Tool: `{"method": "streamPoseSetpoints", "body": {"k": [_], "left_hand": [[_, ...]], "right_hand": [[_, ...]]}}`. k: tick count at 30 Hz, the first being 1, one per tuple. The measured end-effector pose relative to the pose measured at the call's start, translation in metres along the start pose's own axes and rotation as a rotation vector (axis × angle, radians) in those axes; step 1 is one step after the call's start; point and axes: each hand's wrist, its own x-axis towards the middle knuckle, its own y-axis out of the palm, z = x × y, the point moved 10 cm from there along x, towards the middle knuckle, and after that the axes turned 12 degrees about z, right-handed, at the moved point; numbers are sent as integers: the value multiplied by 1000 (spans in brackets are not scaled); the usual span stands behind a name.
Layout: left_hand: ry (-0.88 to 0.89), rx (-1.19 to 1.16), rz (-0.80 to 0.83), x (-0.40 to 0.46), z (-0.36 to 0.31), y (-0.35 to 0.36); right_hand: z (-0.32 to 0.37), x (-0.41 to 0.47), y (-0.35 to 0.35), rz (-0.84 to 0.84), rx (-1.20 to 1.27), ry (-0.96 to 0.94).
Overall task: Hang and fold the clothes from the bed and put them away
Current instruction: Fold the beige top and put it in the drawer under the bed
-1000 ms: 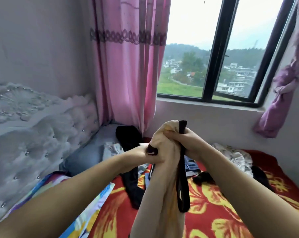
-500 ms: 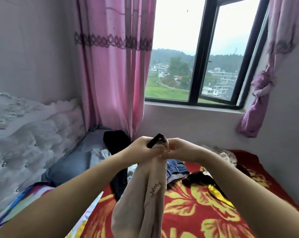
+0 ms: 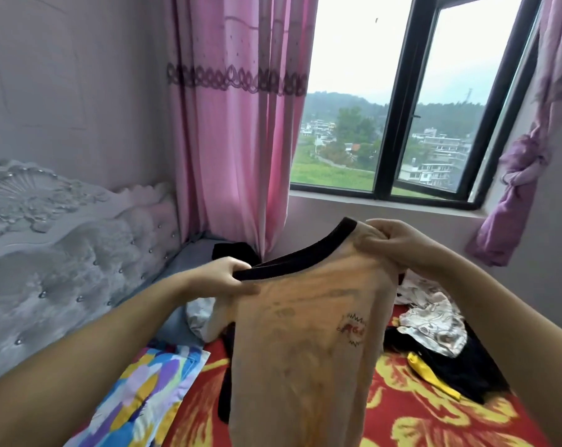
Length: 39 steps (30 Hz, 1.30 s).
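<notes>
I hold a beige T-shirt [image 3: 308, 343] with a black collar band and a small red chest print up above the bed. My left hand [image 3: 223, 277] pinches the left end of the collar. My right hand [image 3: 391, 241] grips the right shoulder, higher up. The shirt hangs spread between them, front facing me. Behind it on the red and yellow flowered bedspread [image 3: 412, 421] lie more clothes: a black garment [image 3: 231, 251] by the curtain, a white patterned one [image 3: 431, 321], and a black piece with yellow trim [image 3: 441, 372].
A grey tufted headboard [image 3: 63, 253] stands at the left. A colourful pillow [image 3: 150, 388] lies at the lower left. Pink curtains [image 3: 237, 124] and a dark-framed window [image 3: 399, 101] fill the far wall, and a knotted purple curtain [image 3: 518, 175] hangs at the right.
My hands were together, bunching the shirt at its top. They have moved apart, and the shirt now hangs spread open by the collar and shoulder.
</notes>
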Motion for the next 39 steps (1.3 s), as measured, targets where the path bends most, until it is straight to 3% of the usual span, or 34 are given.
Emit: {"method": "streamPoseSetpoints", "body": {"k": [6,11,15,19,22,29,33,36,38,39], "left_hand": [[41,120,-100,-8,-6,-35],[75,-143,-89,-12,-6,-39],[82,-258,-205,-19,-9,-48],[2,-424,-327,-11,-12,-45],[-36,-509,-329,8,-35,-18],[-29,-750,-184,38,-95,46],[19,-877,-124,31,-103,43],[112,-560,-211,22,-116,26],[242,-60,-370,7,-140,7],[279,239,-376,4,-153,7]], "right_hand": [[-32,-21,-26,-96,-190,67],[-42,-34,-31,-37,-155,76],[-47,-41,-38,-19,11,120],[-65,-32,-44,-205,92,280],[-57,-14,-20,-278,91,289],[16,20,57,-226,-88,48],[21,15,71,-10,-49,14],[21,8,73,36,-40,-37],[20,6,68,38,66,-48],[22,4,65,54,85,-61]]}}
